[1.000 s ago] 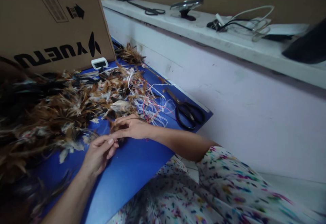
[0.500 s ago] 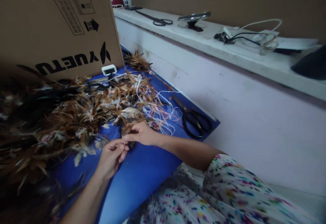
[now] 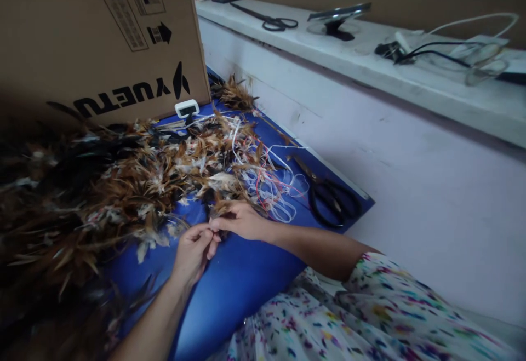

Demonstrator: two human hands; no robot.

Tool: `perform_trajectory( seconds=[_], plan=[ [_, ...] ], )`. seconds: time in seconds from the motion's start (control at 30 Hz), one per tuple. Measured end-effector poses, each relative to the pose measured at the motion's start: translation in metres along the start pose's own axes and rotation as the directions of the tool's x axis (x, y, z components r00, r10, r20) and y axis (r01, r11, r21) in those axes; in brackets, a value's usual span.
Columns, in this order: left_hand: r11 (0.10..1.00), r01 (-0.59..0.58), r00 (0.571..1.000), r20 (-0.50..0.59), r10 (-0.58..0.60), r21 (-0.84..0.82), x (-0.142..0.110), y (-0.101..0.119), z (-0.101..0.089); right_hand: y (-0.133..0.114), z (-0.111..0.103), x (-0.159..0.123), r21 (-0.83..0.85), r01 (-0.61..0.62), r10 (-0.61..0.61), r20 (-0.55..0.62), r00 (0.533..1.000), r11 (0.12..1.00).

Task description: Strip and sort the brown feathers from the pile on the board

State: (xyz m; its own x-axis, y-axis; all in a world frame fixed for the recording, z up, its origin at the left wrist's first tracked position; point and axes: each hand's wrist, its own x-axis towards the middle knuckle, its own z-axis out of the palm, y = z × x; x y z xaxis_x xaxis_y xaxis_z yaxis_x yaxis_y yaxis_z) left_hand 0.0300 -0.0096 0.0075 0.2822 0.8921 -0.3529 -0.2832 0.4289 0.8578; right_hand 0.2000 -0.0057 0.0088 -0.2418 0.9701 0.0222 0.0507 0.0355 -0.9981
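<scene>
While your right hand (image 3: 242, 221) pinches a small brown feather tuft (image 3: 221, 207) at the edge of the feather pile (image 3: 123, 185), your left hand (image 3: 195, 248) meets it fingertip to fingertip, closed on the same tuft from below. Keep both pinches close together at the quill ends so nothing splays. Work over the bare blue mat (image 3: 234, 284), clear of the loose white and red strings (image 3: 271, 185) just beyond your right hand. Black scissors (image 3: 329, 199) lie near on the right, cardboard box (image 3: 102, 43) behind the pile.

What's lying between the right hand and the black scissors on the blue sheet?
In the head view, a tangle of white and red strings lies between right hand and black scissors.
</scene>
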Motion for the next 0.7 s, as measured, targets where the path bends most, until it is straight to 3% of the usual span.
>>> perform_trajectory(
  seconds=[0.3, 0.47, 0.7],
  plan=[
    [0.999, -0.007, 1.000, 0.012, 0.007, 0.047, 0.000, -0.001, -0.003, -0.011, -0.004, 0.000, -0.093, 0.226, -0.224, 0.033, 0.974, 0.970],
    [0.997, 0.064, 0.987, 0.147, -0.068, 0.032, 0.001, -0.001, -0.011, -0.009, -0.005, -0.002, -0.072, 0.267, -0.265, 0.043, 0.963, 0.961],
    [0.983, 0.161, 0.951, 0.252, -0.178, 0.086, 0.003, 0.001, -0.018, 0.002, -0.008, -0.003, -0.108, 0.469, -0.452, 0.148, 0.880, 0.877]
  ],
)
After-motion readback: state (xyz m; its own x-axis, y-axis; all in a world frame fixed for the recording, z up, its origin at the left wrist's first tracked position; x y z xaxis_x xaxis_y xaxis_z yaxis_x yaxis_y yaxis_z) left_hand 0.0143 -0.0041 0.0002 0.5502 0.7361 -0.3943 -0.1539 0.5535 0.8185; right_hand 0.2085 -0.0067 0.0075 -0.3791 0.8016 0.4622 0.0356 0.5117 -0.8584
